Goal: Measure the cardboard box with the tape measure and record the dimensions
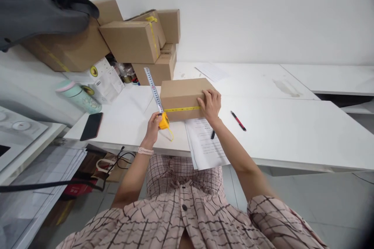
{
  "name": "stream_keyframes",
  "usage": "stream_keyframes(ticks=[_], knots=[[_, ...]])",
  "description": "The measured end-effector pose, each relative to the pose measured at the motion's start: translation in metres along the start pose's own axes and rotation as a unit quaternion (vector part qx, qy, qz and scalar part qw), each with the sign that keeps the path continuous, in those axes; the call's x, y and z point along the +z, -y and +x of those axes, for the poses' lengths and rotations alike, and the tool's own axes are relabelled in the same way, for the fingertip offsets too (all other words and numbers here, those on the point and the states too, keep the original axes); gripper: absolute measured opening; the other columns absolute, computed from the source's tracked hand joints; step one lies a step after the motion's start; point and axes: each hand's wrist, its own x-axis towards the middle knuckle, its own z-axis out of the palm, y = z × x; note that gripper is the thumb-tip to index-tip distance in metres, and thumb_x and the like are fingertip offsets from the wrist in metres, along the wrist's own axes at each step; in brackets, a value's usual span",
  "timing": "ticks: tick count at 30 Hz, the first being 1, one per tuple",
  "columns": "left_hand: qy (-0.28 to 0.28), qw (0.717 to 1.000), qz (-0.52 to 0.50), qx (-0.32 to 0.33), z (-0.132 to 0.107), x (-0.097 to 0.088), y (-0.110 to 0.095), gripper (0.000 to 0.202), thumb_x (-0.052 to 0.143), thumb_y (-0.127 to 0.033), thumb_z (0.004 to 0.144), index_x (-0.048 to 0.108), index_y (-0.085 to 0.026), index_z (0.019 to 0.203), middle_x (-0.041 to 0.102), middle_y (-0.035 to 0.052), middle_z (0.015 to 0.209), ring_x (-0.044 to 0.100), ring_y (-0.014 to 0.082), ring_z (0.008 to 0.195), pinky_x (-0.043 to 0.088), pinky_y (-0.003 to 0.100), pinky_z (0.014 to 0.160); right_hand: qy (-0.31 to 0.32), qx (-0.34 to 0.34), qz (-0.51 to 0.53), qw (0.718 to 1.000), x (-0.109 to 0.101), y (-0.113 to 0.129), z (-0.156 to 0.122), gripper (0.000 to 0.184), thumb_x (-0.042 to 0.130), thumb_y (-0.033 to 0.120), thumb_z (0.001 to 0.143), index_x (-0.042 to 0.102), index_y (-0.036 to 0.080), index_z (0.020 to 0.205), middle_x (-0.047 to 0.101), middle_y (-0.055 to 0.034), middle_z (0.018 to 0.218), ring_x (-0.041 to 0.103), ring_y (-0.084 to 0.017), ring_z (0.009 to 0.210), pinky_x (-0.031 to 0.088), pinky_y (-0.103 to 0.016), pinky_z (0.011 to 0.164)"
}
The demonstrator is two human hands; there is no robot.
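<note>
A small cardboard box (181, 93) with yellow tape round it sits on the white table (292, 132). My right hand (210, 104) lies on the box's near right corner, fingers spread flat on top. My left hand (154, 124) grips a yellow tape measure (164, 121) at the box's left side. Its white blade (153, 87) sticks out away from me along the box's left edge.
Paper sheets (204, 146) with a black pen (213, 135) lie by the near edge, a red pen (238, 120) to the right. A black phone (91, 126), a mint bottle (78, 96) and stacked cardboard boxes (131, 41) stand at left.
</note>
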Motion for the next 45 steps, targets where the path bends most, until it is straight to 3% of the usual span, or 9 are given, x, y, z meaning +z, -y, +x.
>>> stream_keyframes(ticks=[5, 8, 15, 21, 25, 29, 35, 41, 45], knots=[[0.017, 0.998, 0.051, 0.040, -0.013, 0.003, 0.004, 0.040, 0.066, -0.045, 0.074, 0.059, -0.021, 0.105, 0.062, 0.0012, 0.094, 0.060, 0.0147, 0.079, 0.053, 0.025, 0.066, 0.050, 0.045, 0.020, 0.998, 0.001, 0.003, -0.001, 0.037, 0.042, 0.040, 0.100, 0.062, 0.021, 0.123, 0.058, -0.0151, 0.128, 0.044, -0.031, 0.125, 0.036, -0.052, 0.106], [0.122, 0.985, 0.110, 0.046, -0.042, 0.000, -0.002, 0.041, 0.068, -0.043, 0.078, 0.059, -0.022, 0.113, 0.062, 0.0024, 0.098, 0.059, 0.0152, 0.082, 0.052, 0.024, 0.067, 0.026, 0.108, 0.137, 0.984, -0.019, 0.023, 0.010, 0.043, 0.035, 0.050, 0.101, 0.061, 0.025, 0.125, 0.061, -0.0123, 0.122, 0.051, -0.028, 0.118, 0.042, -0.051, 0.101], [0.352, 0.899, 0.241, -0.096, -0.114, -0.006, -0.002, 0.048, 0.069, -0.045, 0.081, 0.056, -0.024, 0.122, 0.061, 0.0024, 0.098, 0.060, 0.0149, 0.077, 0.053, 0.027, 0.067, 0.079, 0.223, 0.432, 0.870, -0.076, 0.053, -0.001, 0.053, 0.045, 0.067, 0.093, 0.067, 0.021, 0.108, 0.058, 0.0001, 0.070, 0.051, -0.012, 0.057, 0.044, -0.025, 0.053], [0.236, 0.931, 0.274, -0.050, -0.116, 0.005, 0.008, 0.086, 0.074, -0.038, 0.077, 0.028, -0.030, 0.150, 0.056, 0.0083, 0.126, 0.061, 0.0175, 0.093, 0.055, 0.033, 0.080, 0.148, 0.309, 0.430, 0.835, -0.059, 0.083, -0.083, 0.047, 0.050, 0.064, 0.090, 0.066, 0.020, 0.086, 0.056, 0.0022, 0.063, 0.047, -0.011, 0.048, 0.039, -0.025, 0.046], [0.194, 0.925, 0.325, 0.026, -0.100, 0.017, 0.006, 0.091, 0.076, -0.037, 0.076, 0.026, -0.028, 0.150, 0.059, 0.0090, 0.124, 0.063, 0.0197, 0.095, 0.054, 0.037, 0.085, 0.251, 0.230, 0.344, 0.875, -0.048, 0.097, -0.112, 0.043, 0.042, 0.057, 0.096, 0.066, 0.023, 0.108, 0.066, -0.0005, 0.073, 0.061, -0.017, 0.065, 0.046, -0.028, 0.064], [0.112, 0.880, 0.452, 0.091, -0.070, 0.018, 0.002, 0.083, 0.074, -0.037, 0.078, 0.031, -0.027, 0.148, 0.059, 0.0100, 0.128, 0.062, 0.0267, 0.107, 0.052, 0.042, 0.089, 0.219, 0.261, 0.099, 0.935, -0.052, 0.061, -0.098, 0.040, 0.037, 0.050, 0.100, 0.062, 0.021, 0.109, 0.071, -0.0069, 0.093, 0.065, -0.022, 0.084, 0.045, -0.033, 0.076], [0.047, 0.776, 0.615, 0.132, -0.008, 0.009, 0.010, 0.068, 0.065, -0.027, 0.082, 0.039, -0.018, 0.145, 0.060, 0.0142, 0.127, 0.052, 0.0338, 0.120, 0.051, 0.047, 0.092, 0.341, 0.325, -0.135, 0.872, -0.052, 0.000, -0.076, 0.052, 0.048, 0.052, 0.095, 0.047, 0.014, 0.131, 0.067, -0.0182, 0.113, 0.064, -0.032, 0.103, 0.044, -0.041, 0.084], [0.074, 0.728, 0.655, 0.188, 0.012, 0.021, 0.032, 0.049, 0.054, -0.021, 0.088, 0.051, -0.012, 0.136, 0.056, 0.0179, 0.136, 0.045, 0.0353, 0.132, 0.034, 0.055, 0.112, 0.390, 0.263, -0.105, 0.876, -0.041, -0.014, -0.083, 0.037, 0.040, 0.020, 0.094, 0.056, 0.014, 0.127, 0.070, -0.0187, 0.107, 0.066, -0.030, 0.100, 0.046, -0.043, 0.086], [0.200, 0.719, 0.599, 0.289, -0.002, 0.044, 0.055, 0.048, 0.048, -0.035, 0.096, 0.050, -0.013, 0.139, 0.048, 0.0148, 0.150, 0.035, 0.0300, 0.145, 0.021, 0.051, 0.123, 0.295, 0.323, 0.183, 0.880, -0.042, -0.020, -0.087, 0.030, 0.050, 0.032, 0.089, 0.068, 0.015, 0.106, 0.073, -0.0121, 0.086, 0.068, -0.027, 0.086, 0.052, -0.045, 0.083]])
